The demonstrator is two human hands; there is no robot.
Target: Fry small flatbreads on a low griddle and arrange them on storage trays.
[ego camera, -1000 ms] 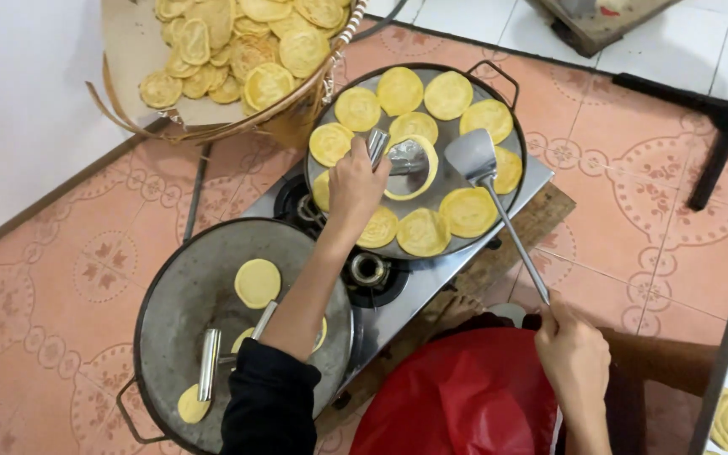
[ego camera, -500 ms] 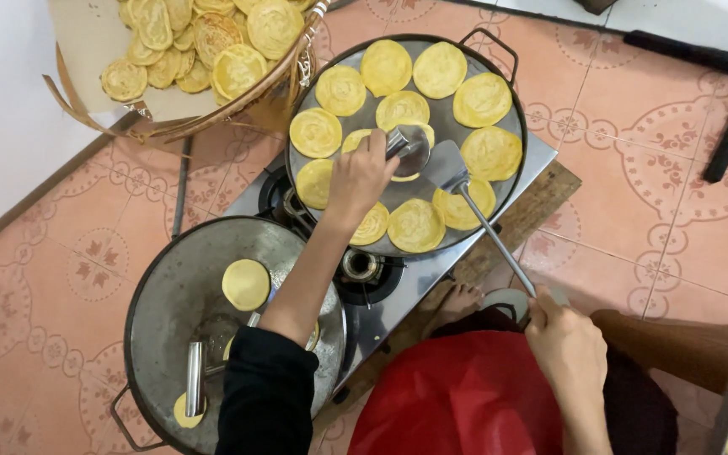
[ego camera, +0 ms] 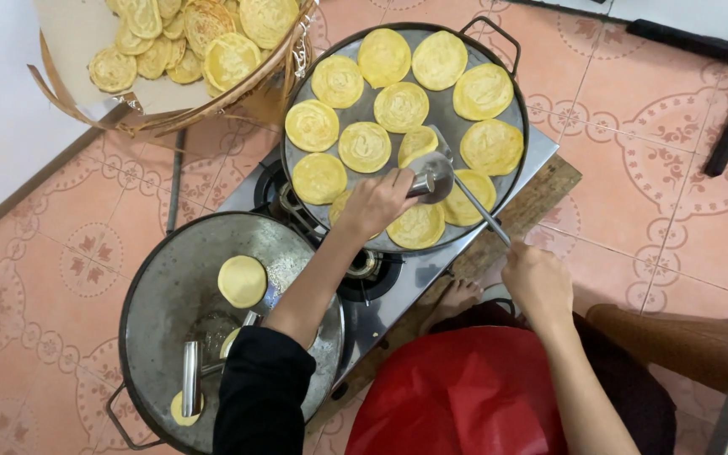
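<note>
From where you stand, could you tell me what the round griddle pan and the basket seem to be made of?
The round griddle pan looks like dull grey metal, with thin wire loop handles. The basket seems woven from tan cane or bamboo strips, matte, and lined with pale paper.

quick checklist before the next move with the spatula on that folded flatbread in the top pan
1. Left hand grips the short metal press: ok, fingers closed on its handle.
2. Right hand holds the spatula by the end of its long handle: ok.
3. Spatula blade under the folded flatbread: cannot tell, the press hides the blade's edge.
4. Free space on the round flat pan to lay it open: not ok, flatbreads crowd all round it.
5. Left forearm clear of the lower pan: ok, it passes above the rim.
6. Room in the basket for finished pieces: cannot tell, only part is in view.
</note>
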